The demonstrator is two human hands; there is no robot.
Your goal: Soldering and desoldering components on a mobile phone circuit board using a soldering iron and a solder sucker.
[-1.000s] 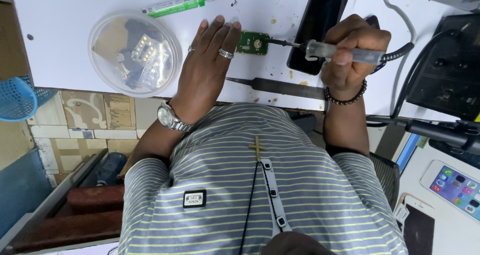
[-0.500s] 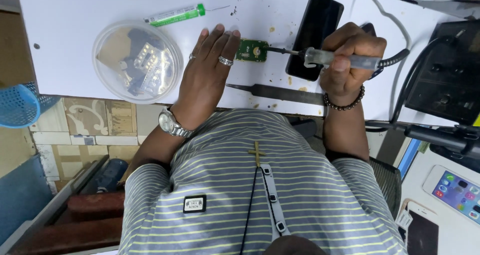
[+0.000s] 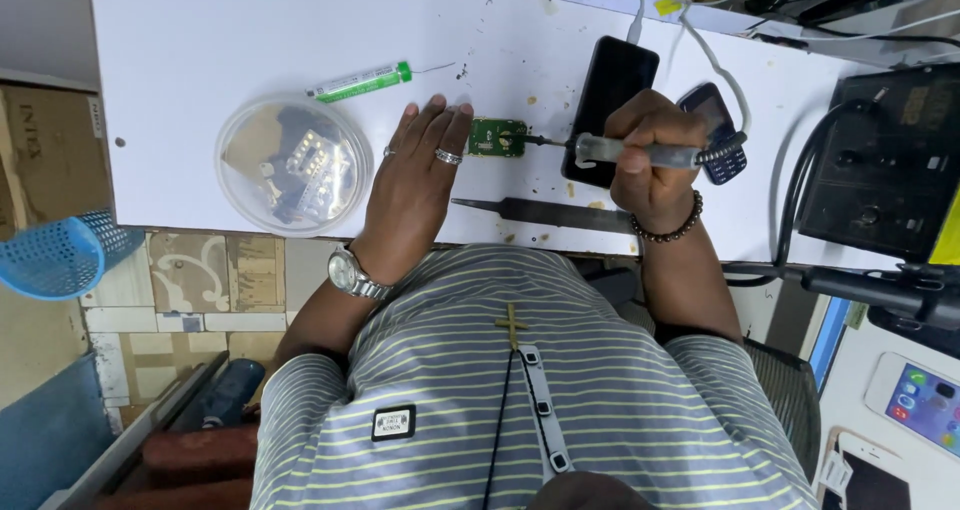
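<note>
The right hand (image 3: 650, 165) sat right of the frame's centre, its fingers curled fully around the grey handle of a soldering iron (image 3: 640, 152), which lay nearly level and pointed toward the left. The iron's thin tip reached the right edge of a small green circuit board (image 3: 498, 137) lying flat on the white table (image 3: 250, 40); whether the tip actually touched the board could not be told. A dark beaded bracelet (image 3: 668, 232) circled that wrist.

The left hand (image 3: 415, 185) lay flat and open on the table just left of the board, palm down, fingers stretched toward the top of the frame, fingertips touching the board's left edge. It held nothing. Two rings showed on its fingers, and a silver wristwatch (image 3: 355, 273) sat at the wrist near the table's lower edge.

Below the board, between the two hands, a pair of dark tweezers (image 3: 540, 213) lay level on the table. Just above the right hand rested a black smartphone (image 3: 615, 90), and to its right a small keypad phone (image 3: 712, 120), partly covered by the hand.

Further left stood a round clear plastic container (image 3: 292, 165) holding small parts, and above it lay a green-capped tube (image 3: 360, 82). A black box-shaped unit (image 3: 880, 170) stood at the right edge, and a blue basket (image 3: 55, 255) hung off the table at far left.
</note>
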